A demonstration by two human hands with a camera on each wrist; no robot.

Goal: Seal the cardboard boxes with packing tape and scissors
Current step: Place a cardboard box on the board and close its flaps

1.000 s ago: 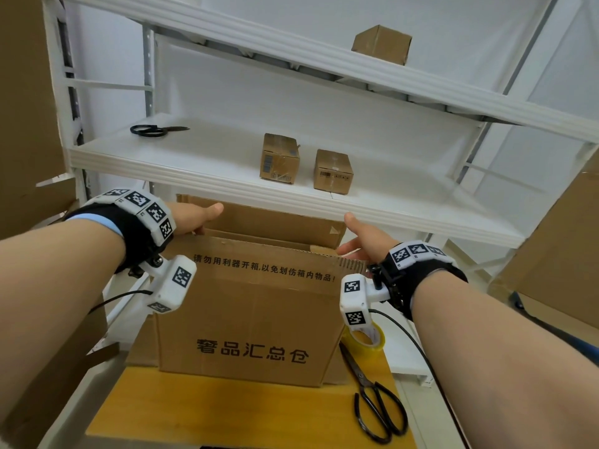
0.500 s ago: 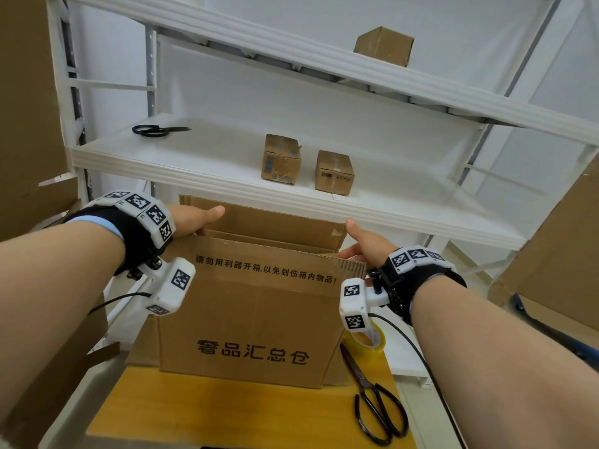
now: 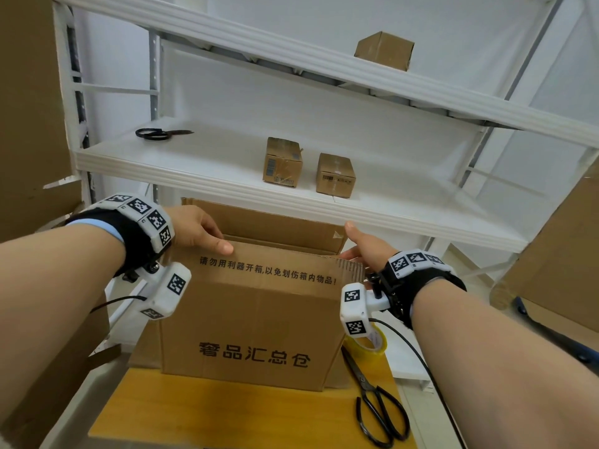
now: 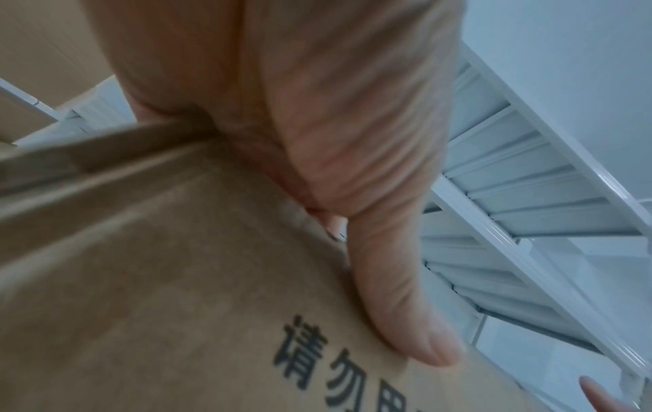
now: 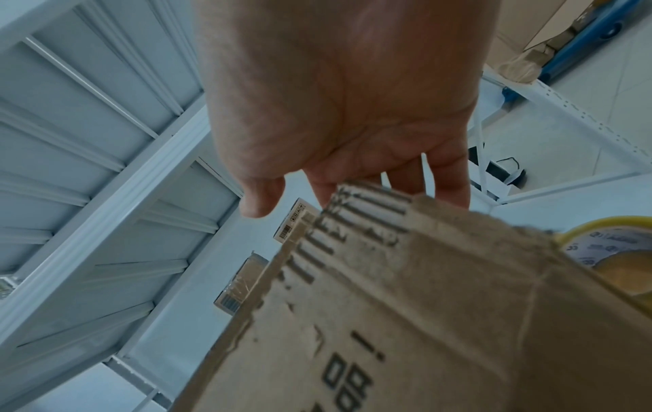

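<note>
Nearest, black scissors (image 3: 377,413) flat on yellow bench (image 3: 227,416), right of box, handles toward camera. Just beyond, yellow-cored tape roll (image 3: 369,346) on bench at box's right side, partly hidden behind wrist camera. Large cardboard box (image 3: 252,325) upright on bench, printed front facing camera, top not yet closed, near flap up. Left hand (image 3: 197,230) gripping near flap at its left top corner: thumb (image 4: 398,301) flat on printed face, fingers curled over the edge behind it. Right hand (image 3: 364,249) at flap's torn right top corner, thumb raised and free, fingers fairly straight, reaching behind the cardboard edge (image 5: 374,211); touching or pinching, cannot tell. Rear flap (image 3: 275,222) standing upright behind hands. Farther back, white shelving (image 3: 194,176): two small sealed cartons (image 3: 283,162) side by side, slightly apart, on middle shelf; second pair of black scissors (image 3: 160,133) at shelf's left end. Another small carton (image 3: 384,50) on shelf above. Big brown cardboard sheets at both frame sides.
</note>
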